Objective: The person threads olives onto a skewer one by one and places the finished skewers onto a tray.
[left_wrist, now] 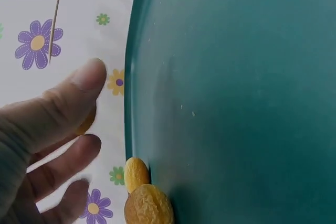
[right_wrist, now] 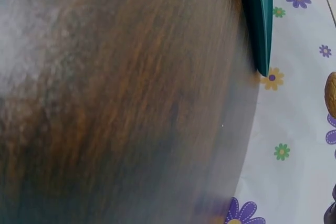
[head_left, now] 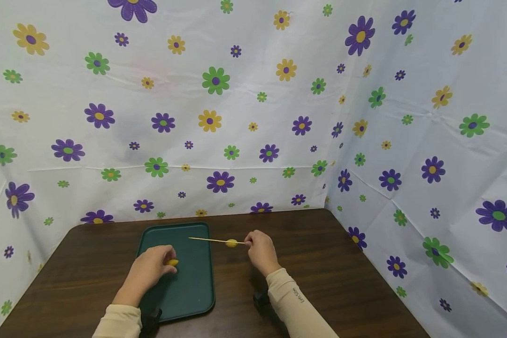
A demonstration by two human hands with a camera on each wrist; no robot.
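Observation:
My right hand (head_left: 263, 251) pinches a thin wooden skewer (head_left: 207, 239) by its right end and holds it nearly level above the table. A yellow baby potato (head_left: 231, 243) sits on the skewer near those fingers; part of it enters the right wrist view at the right edge. Over the green tray (head_left: 194, 300), my left hand (head_left: 149, 267) holds another yellow baby potato (head_left: 172, 263) between thumb and fingers, mostly hidden by the thumb in the left wrist view. That view also shows a small yellow potato (left_wrist: 136, 174) and a larger wrinkled one (left_wrist: 149, 205) at the tray's edge.
A dark brown wooden table (head_left: 321, 281) carries the tray on its left half. Behind and to the right hangs a white curtain (head_left: 245, 94) with purple, green and yellow flowers. Dark wrist straps (head_left: 151, 321) show by both sleeves.

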